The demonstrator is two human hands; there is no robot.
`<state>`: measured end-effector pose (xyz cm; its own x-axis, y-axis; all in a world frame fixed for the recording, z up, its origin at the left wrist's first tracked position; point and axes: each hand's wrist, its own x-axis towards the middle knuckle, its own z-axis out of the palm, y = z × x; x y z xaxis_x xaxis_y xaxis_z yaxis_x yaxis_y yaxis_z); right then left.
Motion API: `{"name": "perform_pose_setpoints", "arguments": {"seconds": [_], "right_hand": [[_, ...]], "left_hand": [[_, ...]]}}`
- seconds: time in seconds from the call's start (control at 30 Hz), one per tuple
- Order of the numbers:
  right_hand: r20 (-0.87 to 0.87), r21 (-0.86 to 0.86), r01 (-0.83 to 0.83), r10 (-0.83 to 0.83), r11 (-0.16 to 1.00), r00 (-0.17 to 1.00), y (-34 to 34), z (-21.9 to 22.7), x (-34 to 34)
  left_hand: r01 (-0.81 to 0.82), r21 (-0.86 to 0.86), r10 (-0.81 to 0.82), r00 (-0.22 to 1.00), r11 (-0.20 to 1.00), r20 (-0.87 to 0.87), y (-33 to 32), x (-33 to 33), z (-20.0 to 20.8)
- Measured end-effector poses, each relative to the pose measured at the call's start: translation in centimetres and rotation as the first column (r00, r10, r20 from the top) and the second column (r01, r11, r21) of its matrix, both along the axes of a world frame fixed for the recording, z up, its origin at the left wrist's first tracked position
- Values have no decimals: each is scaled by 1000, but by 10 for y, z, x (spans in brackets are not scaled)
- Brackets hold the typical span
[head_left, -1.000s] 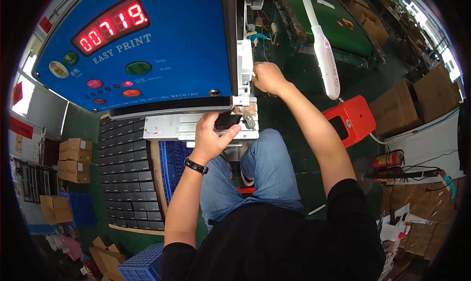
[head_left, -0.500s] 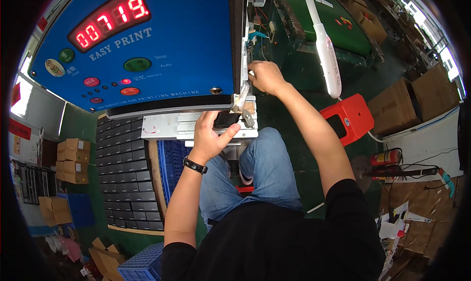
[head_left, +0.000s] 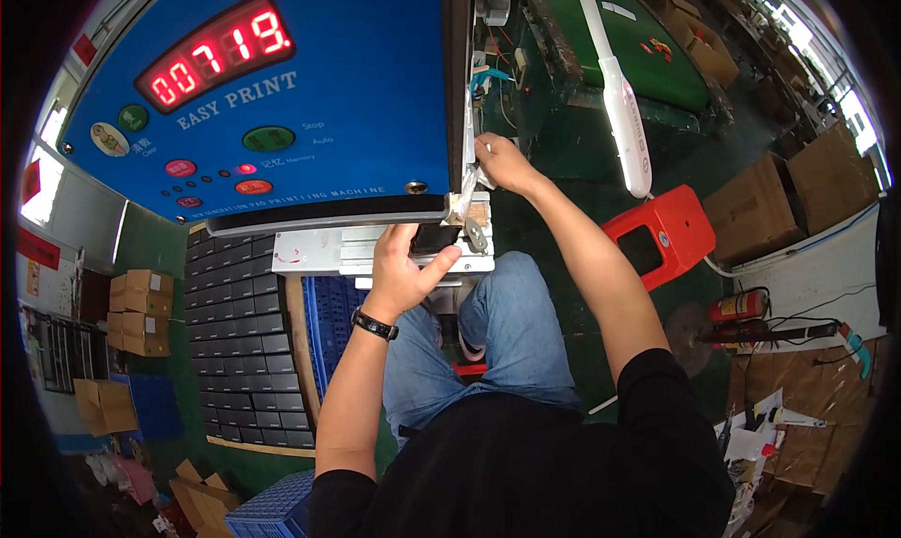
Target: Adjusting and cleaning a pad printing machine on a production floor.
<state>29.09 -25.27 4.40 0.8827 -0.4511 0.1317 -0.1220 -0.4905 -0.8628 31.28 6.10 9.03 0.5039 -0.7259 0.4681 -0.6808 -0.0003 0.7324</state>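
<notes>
My left hand [head_left: 402, 273] is wrapped round a small black box [head_left: 434, 238], its thumb on the near side and its fingers on the left. The box rests on the pale slotted bed [head_left: 366, 239] under a blue pad printing machine [head_left: 357, 78]. Just right of the box, a grey metal lever [head_left: 476, 237] is fixed to the bed. Beside the machine's right edge, my right hand [head_left: 508, 166] is closed, fingertips pinched. A crumpled white scrap [head_left: 484, 178], like tissue or film, shows under those fingers; the fingertips are partly hidden by the machine.
Stacked black boxes [head_left: 246, 341] stand at the left, next to a blue crate [head_left: 328, 327]. A white-handled lamp arm [head_left: 627, 130] hangs at the right above a red stool [head_left: 668, 238]. Cardboard cartons [head_left: 141, 299] stand far left; a green-topped table [head_left: 648, 59] lies beyond the right hand.
My right hand has come a little nearer to me along the machine's side, and the white scrap shows more beneath it. My left hand stays on the black box.
</notes>
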Motion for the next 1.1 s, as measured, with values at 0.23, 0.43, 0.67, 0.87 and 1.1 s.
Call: {"name": "perform_pose_setpoints", "arguments": {"seconds": [0.23,0.43,0.67,0.87,1.1], "right_hand": [[12,36,-12,11,999,1000,-3,1,-6],[-22,-15,24,-24,1000,999,3,-2,3],[150,107,14,-30,994,988,-1,-24,7],[140,-20,0,3,1000,990,-3,-30,8],[104,377,144,-197,915,975,-6,5,-25]], "left_hand": [[3,-30,-2,1000,1000,21,-2,1,-1],[-7,-14,7,1000,1000,26,-2,0,-2],[-32,-36,32,999,999,-1,-1,-3,1],[7,-59,-8,1000,998,-11,-4,-3,5],[-18,-51,18,1000,999,8,-3,-2,0]]}}
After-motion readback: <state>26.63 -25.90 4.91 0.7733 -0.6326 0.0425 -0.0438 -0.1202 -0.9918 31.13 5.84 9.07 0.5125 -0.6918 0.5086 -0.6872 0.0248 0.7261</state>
